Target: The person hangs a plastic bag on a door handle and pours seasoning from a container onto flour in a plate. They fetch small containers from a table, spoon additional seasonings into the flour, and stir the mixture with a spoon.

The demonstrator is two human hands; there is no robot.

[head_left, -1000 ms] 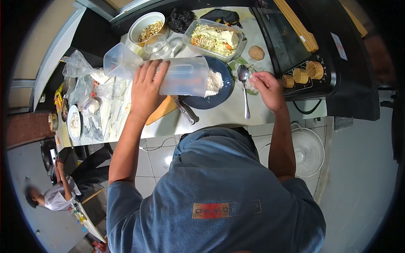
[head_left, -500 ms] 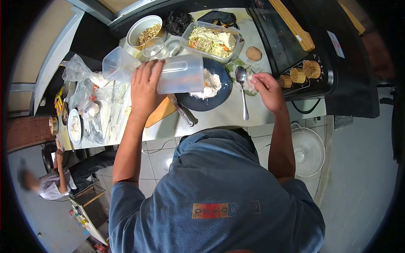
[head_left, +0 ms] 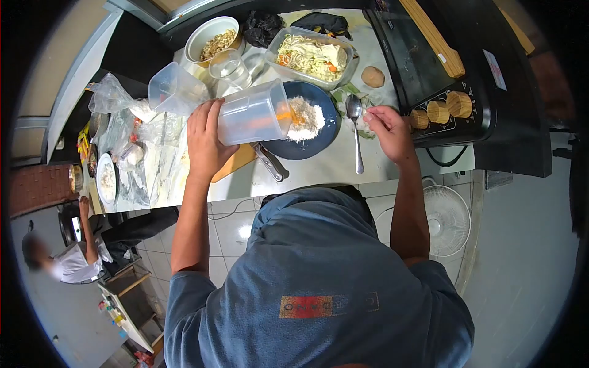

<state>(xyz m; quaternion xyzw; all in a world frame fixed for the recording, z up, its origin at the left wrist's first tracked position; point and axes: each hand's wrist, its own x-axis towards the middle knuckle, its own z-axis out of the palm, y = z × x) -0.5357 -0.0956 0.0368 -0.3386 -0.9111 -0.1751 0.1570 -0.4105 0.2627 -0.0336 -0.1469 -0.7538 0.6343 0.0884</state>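
My left hand is closed around a clear plastic container, tipped on its side with its mouth over a dark plate. Something orange shows at the container's mouth. White flour is heaped on the plate, with orange and brownish powder on top. To the right, my right hand hovers by a metal spoon, thumb and fingers pinched together; what they hold, if anything, I cannot make out. Below the plate's left side lie a folding knife and a wooden board.
A tub of noodles and vegetables, a bowl of chopped pieces, a clear cup and a brown round item stand behind. A black oven borders the right. Another person is at far left.
The container in my left hand has tilted and drawn slightly left, uncovering more of the plate. Orange material now shows at its mouth. My right hand has barely moved.
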